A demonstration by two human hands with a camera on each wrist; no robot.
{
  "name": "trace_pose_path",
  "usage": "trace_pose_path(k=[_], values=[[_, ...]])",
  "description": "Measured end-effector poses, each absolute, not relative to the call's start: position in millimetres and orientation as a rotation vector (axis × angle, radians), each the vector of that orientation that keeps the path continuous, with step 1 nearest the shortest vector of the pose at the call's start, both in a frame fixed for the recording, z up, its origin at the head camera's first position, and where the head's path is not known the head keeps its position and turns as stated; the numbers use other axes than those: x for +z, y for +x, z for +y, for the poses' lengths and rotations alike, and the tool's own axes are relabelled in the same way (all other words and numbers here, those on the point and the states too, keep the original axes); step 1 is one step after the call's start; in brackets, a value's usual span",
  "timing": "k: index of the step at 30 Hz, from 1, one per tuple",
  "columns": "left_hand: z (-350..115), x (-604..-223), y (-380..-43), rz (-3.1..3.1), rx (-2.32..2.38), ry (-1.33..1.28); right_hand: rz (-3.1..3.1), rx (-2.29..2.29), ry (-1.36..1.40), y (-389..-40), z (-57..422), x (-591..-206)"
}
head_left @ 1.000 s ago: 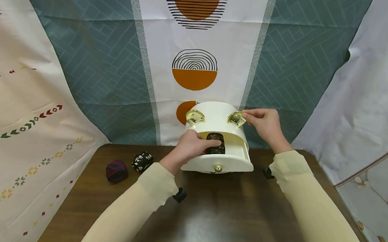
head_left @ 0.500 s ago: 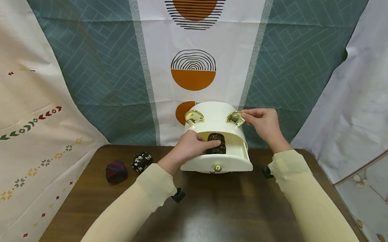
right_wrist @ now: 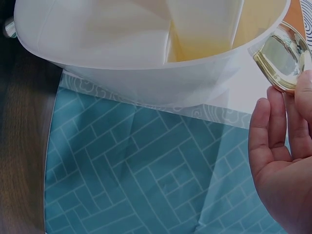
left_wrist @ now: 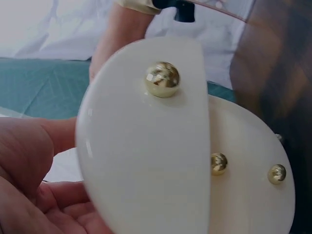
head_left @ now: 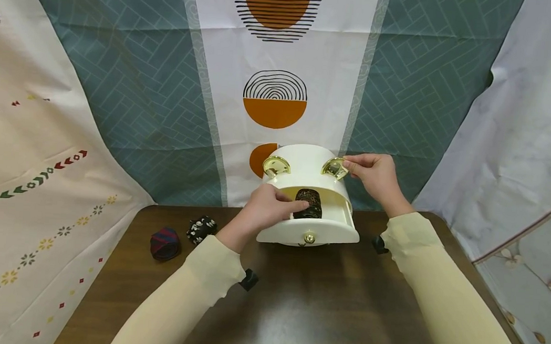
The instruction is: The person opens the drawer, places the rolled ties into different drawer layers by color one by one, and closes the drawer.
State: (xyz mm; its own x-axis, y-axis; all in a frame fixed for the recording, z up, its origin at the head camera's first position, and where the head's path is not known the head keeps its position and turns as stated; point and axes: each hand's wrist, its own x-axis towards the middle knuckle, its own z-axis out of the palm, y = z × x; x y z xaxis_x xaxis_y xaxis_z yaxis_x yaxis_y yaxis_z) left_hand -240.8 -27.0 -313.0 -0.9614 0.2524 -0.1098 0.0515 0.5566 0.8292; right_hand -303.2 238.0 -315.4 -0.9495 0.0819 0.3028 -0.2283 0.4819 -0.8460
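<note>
A white rounded box (head_left: 304, 166) with two gold bell-shaped pieces stands at the table's back. Its drawer (head_left: 324, 233), with a gold knob (left_wrist: 163, 79), is pulled out toward me. Inside lies a dark patterned necktie roll (head_left: 313, 199). My left hand (head_left: 267, 207) reaches over the drawer's left side, its straight thumb overlapping the roll; its other fingers are partly hidden. In the left wrist view, thumb and fingers stand apart behind the drawer front. My right hand (head_left: 374, 175) pinches the rim of the right gold bell piece (right_wrist: 280, 56).
On the table (head_left: 295, 310), left of the box, lie a red and navy striped necktie roll (head_left: 165, 244) and a black and white patterned roll (head_left: 202, 229). A patterned cloth (head_left: 152, 96) hangs right behind the box.
My left hand has drawn back slightly to the left, its thumb covering less of the dark roll, which stays in the drawer. The right hand has kept its place on the bell piece.
</note>
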Motion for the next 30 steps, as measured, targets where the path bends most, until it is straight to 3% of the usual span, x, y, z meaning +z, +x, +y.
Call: trace_pose_path(k=[14, 30], values=[[-44, -311, -222, 3.019, 1.394, 0.363, -2.457, 1.459, 0.113, -302, 238, -314], [-34, -329, -190, 2.909, 1.709, 0.602, -2.456, 1.479, 0.101, -300, 236, -313]])
